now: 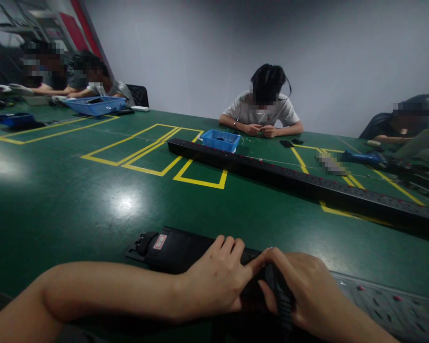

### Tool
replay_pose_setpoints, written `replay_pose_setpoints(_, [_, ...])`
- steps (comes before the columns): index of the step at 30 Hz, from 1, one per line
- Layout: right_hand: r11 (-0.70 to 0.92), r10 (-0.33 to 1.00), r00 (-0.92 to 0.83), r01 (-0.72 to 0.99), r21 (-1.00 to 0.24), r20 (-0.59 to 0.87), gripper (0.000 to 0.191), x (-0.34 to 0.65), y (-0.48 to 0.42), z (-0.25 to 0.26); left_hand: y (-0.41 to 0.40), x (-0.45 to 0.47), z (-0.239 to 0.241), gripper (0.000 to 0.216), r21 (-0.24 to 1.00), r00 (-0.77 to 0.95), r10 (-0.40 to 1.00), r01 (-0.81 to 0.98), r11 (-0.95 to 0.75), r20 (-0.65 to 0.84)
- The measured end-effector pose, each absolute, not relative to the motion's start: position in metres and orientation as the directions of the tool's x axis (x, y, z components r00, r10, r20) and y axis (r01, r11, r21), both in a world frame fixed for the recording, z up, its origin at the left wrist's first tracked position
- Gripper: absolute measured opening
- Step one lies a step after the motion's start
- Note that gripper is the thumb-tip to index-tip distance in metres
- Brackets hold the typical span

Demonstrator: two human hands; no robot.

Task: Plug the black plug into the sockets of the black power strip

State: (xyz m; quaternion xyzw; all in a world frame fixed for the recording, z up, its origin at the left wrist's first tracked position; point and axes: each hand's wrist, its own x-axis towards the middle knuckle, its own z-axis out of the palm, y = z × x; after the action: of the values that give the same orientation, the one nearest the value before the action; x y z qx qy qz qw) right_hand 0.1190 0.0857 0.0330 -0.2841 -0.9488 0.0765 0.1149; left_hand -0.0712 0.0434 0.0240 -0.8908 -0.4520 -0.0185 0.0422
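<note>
1. Black unit (189, 250): six to seven o'clock, close to the table's near edge. Long, dark, smooth-looking casing; small pale label with a red border (160, 242) near its left end, rounded fitting beyond that.
2. Black cable (284, 305): five o'clock, thick, with a ribbed sleeve, running down toward the wearer.
3. Grey slotted strip (389, 305): four o'clock, red dots along its face. Whether it joined the unit could not be told; the right hand covered that stretch.
4. Table (74, 214): green, glossy, light glaring off it; marked in rectangles of yellow tape (200, 183).
5. Long black bar (257, 172): straight, square-edged, red-dotted on top, slanting from just above centre out toward four o'clock.
6. Small blue bin (219, 144): twelve o'clock, just behind the bar; dark pieces inside, too small to identify. Wide blue tray (100, 108): ten o'clock, a dark flat item in it.
7. Left hand (223, 274): six o'clock, back upward, fingers bent over the unit, holding it; forearm stretched in from the lower left.
8. Right hand (303, 281): five o'clock, arched, thumb and forefinger closed round the cable, forefinger tip meeting the left hand. Firmness of grip could not be told.
9. Co-worker (271, 114): one o'clock, head bowed, both hands together above the table.
</note>
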Motion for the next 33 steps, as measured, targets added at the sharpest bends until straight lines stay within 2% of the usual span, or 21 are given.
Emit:
replay_pose_setpoints(14, [0.821, 0.561, -0.817, 0.528, -0.217, 0.136, 0.013, 0.1183, 0.0843, 0.0349, 0.0418, -0.0713, 0.0266, 0.068, -0.043, 0.585, 0.809, 0.811, -0.583, 0.057])
replay_pose_setpoints(21, [0.831, 0.554, -0.814, 0.527, -0.179, 0.174, 0.012, 0.1190, 0.0843, 0.0349, 0.0415, -0.0712, 0.0253, 0.065, -0.046, 0.583, 0.810, 0.812, -0.581, 0.059])
replay_pose_setpoints(33, [0.833, 0.549, -0.817, 0.519, -0.191, 0.178, 0.011, 0.1184, 0.0838, 0.0361, 0.0422, -0.0699, 0.0270, 0.065, -0.061, 0.581, 0.813, 0.814, -0.578, 0.037])
